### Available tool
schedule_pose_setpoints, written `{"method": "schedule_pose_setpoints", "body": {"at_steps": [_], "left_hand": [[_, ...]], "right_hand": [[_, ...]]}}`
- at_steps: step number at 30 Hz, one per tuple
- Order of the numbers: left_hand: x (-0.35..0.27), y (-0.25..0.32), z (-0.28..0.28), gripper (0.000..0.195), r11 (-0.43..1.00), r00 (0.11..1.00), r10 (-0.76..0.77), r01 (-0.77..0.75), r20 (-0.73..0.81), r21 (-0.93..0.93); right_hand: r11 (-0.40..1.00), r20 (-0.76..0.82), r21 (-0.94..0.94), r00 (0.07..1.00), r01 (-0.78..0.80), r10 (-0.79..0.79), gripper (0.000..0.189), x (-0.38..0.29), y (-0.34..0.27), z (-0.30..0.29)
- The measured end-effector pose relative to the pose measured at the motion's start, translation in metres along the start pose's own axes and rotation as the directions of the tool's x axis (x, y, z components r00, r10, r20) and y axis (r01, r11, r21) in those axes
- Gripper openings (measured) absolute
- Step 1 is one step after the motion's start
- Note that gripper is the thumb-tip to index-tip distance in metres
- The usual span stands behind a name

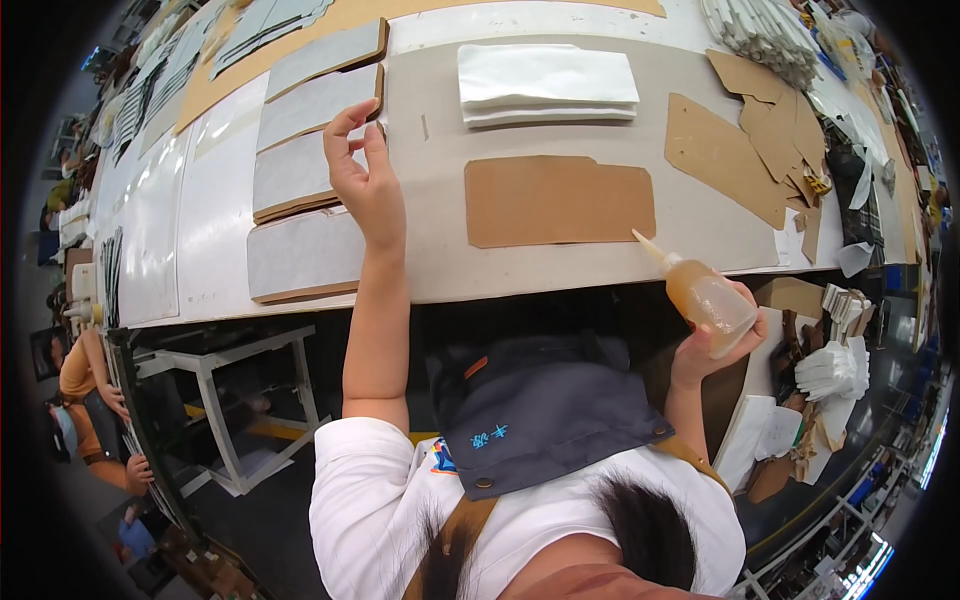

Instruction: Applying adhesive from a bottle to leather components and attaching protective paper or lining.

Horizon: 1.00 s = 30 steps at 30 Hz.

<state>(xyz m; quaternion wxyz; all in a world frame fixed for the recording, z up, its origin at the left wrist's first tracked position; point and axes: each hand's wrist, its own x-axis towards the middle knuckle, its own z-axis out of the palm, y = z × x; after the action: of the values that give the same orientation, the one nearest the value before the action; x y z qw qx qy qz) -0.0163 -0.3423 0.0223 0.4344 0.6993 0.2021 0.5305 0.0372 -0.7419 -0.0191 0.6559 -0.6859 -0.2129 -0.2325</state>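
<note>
My right hand (724,337) grips a translucent squeeze bottle (709,300) of amber liquid, its long pale nozzle pointing at the lower right corner of a brown cardboard panel (559,201). Whether the tip touches the panel I cannot tell. My left hand (367,169) is raised at the right edge of several grey-topped stacks of panels with brown edges (300,169), fingers bent and apart, with nothing visible between them. Beyond the brown panel lies a folded stack of white sheets (547,84).
Loose brown cardboard pieces (724,157) lie at the right, near a bundle of white strips (765,37). Striped and grey pieces (262,30) lie at the far left. White strips and scraps (832,371) rest lower right. A person in orange (94,405) is at the left, beyond a white metal frame (217,405).
</note>
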Motion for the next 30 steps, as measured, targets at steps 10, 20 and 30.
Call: {"method": "schedule_pose_setpoints", "body": {"at_steps": [10,20,30], "left_hand": [[0.000,-0.003,-0.001,0.020,0.999,0.999,0.038,-0.038,0.011,0.005],[0.000,-0.001,-0.003,0.018,0.998,0.998,0.061,-0.061,-0.001,0.016],[0.000,-0.002,-0.004,0.019,0.997,0.997,0.072,-0.073,0.011,0.013]], "right_hand": [[0.983,0.135,0.181,0.989,0.034,-0.059,0.085,-0.010,-0.009,0.041],[0.941,0.283,0.334,0.946,0.060,-0.161,0.089,-0.020,-0.007,0.077],[0.880,0.387,0.470,0.880,0.067,-0.275,0.089,-0.030,-0.011,0.126]]}}
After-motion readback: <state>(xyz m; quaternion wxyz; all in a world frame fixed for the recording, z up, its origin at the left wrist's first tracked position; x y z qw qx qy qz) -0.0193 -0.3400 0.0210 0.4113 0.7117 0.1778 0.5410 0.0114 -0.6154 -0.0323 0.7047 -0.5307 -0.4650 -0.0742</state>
